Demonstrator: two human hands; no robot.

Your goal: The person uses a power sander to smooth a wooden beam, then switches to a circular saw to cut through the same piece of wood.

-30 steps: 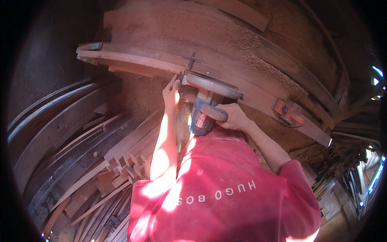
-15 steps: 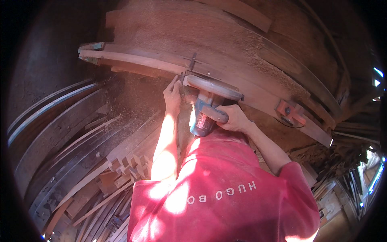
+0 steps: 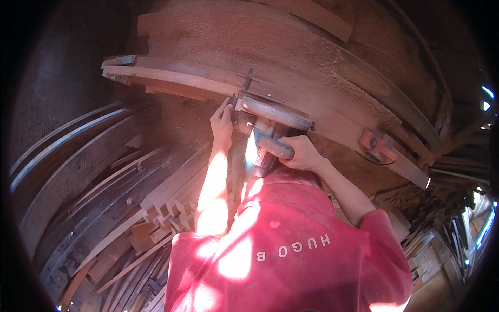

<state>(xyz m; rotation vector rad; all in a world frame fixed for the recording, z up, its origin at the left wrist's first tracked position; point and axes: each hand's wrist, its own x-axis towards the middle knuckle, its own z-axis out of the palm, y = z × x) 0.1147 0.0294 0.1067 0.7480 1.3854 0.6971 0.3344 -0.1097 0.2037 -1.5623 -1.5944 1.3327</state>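
A circular saw [image 3: 275,113] with a blue body rests across the near edge of a long wooden plank [image 3: 187,79]. My right hand [image 3: 301,152] is closed round its rear handle. At the front left of the saw, my left hand [image 3: 222,125] has its fingers pinched at a dark edge piece by the base. A dark metal bar with a crosspiece [image 3: 248,78] lies on the plank just beyond the saw. The blade and its contact with the wood are hidden beneath the guard and base.
Sawdust covers the wide boards [image 3: 249,39] beyond the plank. An orange-red tool [image 3: 377,145] sits on the plank at right. Stacked timber strips [image 3: 125,249] fill the lower left. A teal-marked block [image 3: 120,61] is at the plank's left end.
Both hands and the saw stay in nearly the same place. The bright flying dust specks at left have blurred into a fainter haze.
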